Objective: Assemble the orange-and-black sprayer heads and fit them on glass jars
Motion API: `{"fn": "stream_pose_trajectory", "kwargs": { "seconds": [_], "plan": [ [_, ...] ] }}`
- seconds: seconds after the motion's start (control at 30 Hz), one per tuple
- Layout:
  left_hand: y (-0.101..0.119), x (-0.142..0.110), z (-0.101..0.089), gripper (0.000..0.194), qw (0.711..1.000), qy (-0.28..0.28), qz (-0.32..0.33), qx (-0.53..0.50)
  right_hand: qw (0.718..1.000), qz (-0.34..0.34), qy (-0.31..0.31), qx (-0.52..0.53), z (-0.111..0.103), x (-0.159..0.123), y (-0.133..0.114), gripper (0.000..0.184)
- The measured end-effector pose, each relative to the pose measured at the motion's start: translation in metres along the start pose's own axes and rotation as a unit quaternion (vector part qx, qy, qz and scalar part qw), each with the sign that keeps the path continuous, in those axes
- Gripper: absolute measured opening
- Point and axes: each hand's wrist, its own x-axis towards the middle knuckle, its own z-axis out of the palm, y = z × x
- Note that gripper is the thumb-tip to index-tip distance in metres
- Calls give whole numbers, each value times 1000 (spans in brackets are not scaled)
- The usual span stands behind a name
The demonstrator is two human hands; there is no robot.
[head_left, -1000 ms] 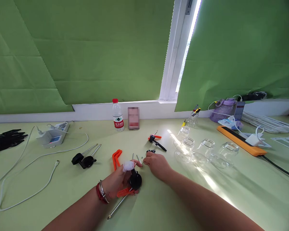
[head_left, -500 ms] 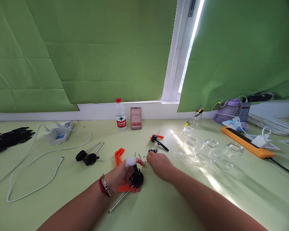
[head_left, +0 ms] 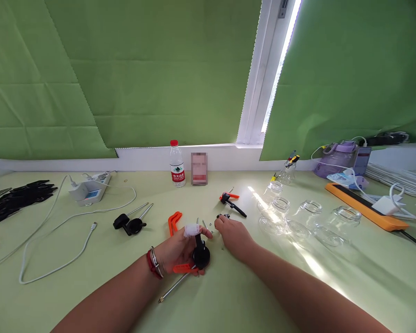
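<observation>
My left hand (head_left: 180, 249), one finger wrapped in white tape, is closed around a black round-headed part (head_left: 201, 257) fitted with a metal rod (head_left: 175, 287) and an orange lever (head_left: 183, 268). The rod slants down toward the front, ending in a brass-coloured tip. To the right, my right hand (head_left: 234, 236) rests low on the table with its fingers bent together beside a small black piece (head_left: 223, 215). Its fingertips are partly hidden, so what they pinch is unclear. Small metal bits (head_left: 211, 225) and thin pins lie between the hands. Another orange lever (head_left: 174, 223) lies behind my left hand.
Two black round heads with rods (head_left: 135, 225) lie left. Behind my right hand is a black-and-orange assembly (head_left: 233, 203). Upturned glass jars (head_left: 307, 217) and an orange power strip (head_left: 367, 206) stand right. A water bottle (head_left: 177, 169), phone (head_left: 198, 169) and white cable (head_left: 79, 252) are also there.
The whole view has shifted slightly, with things sitting a little farther right. Both hands keep nearly the same pose. A tiny bit now shows on the table beside my right hand.
</observation>
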Motion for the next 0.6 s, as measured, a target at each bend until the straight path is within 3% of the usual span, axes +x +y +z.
{"fn": "stream_pose_trajectory", "kwargs": {
  "seconds": [0.13, 0.23, 0.3, 0.4, 0.47, 0.6],
  "plan": [
    [1, -1, 1, 51, 1000, -1, -1, -7, 995, 48, 59, 67, -2, -5, 4, 20],
    [1, 0, -1, 55, 1000, -10, -1, -23, 977, 18, 60, 204, -16, -10, 11, 20],
    [1, 1, -3, 56, 999, -17, -1, -34, 961, -45, -10, 272, -29, -14, 18, 19],
    [3, 1, -3, 58, 999, -23, -4, -42, 923, -129, -164, 324, -42, -18, 28, 11],
    [4, 1, -2, 58, 999, -16, -5, -45, 905, -156, -238, 315, -43, -19, 32, 22],
    [5, 0, 0, 57, 999, -6, -1, -44, 902, -169, -291, 272, -35, -19, 30, 27]
  ]
}}
